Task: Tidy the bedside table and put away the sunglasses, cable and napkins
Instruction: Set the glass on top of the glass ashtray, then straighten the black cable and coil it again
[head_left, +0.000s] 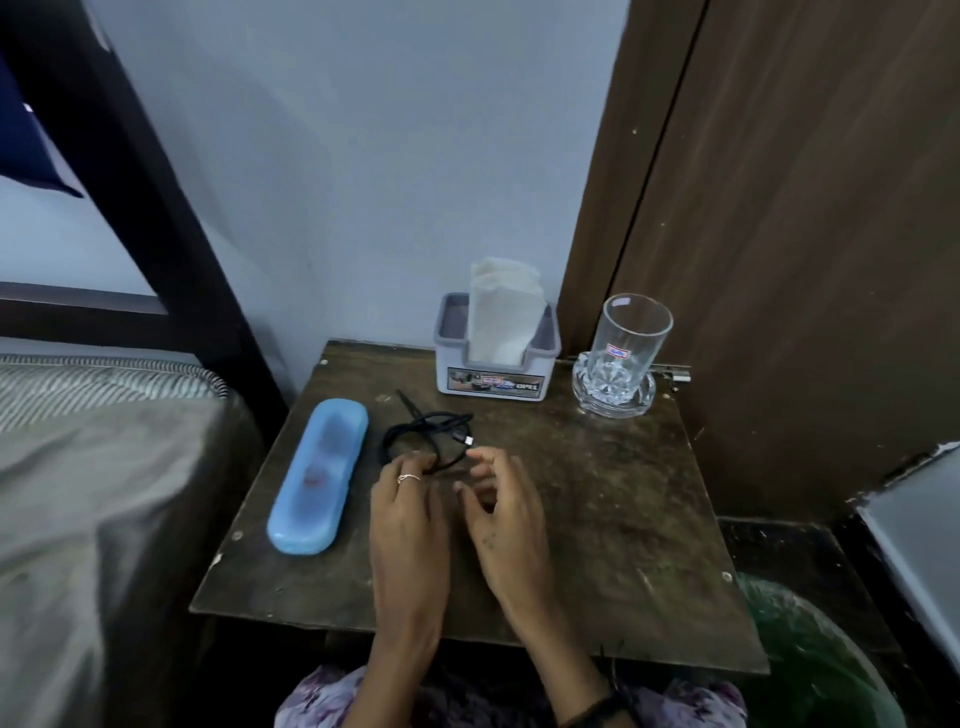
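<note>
Cable (427, 435) step. The black cable sits loosely coiled on the table (597, 509), about centre, just right of the blue case (318, 475), one connector end pointing right near my right fingertips. My left hand (410, 512) is at the near edge of the coil, fingers curled down onto the loop; looks like a pinch on the cable, though the contact is partly hidden by my own fingers. My right hand (506, 512) is just beside it, fingers loosely bent and spread, holding nothing, blurred a bit. The 2 hands are close together but not touching.

Blue case is shut, lying long-ways along the left side of the table next to the bed (104, 467); something dark and a red spot show faintly through it, I judge the sunglasses are inside, can't confirm. Napkins (501, 312) stand upright in the grey holder (496, 371) at the back edge. Empty glass (631, 338) stands on a clear glass dish (613, 395) at the back right, well apart from the cable.

Judgement: napkins and sunglasses look done, cable is the last loose item. Next move calls for gathering the stray end into the coil with the right hand, tightening the loops, then lifting it without it springing open. Where it goes isn't visible.
</note>
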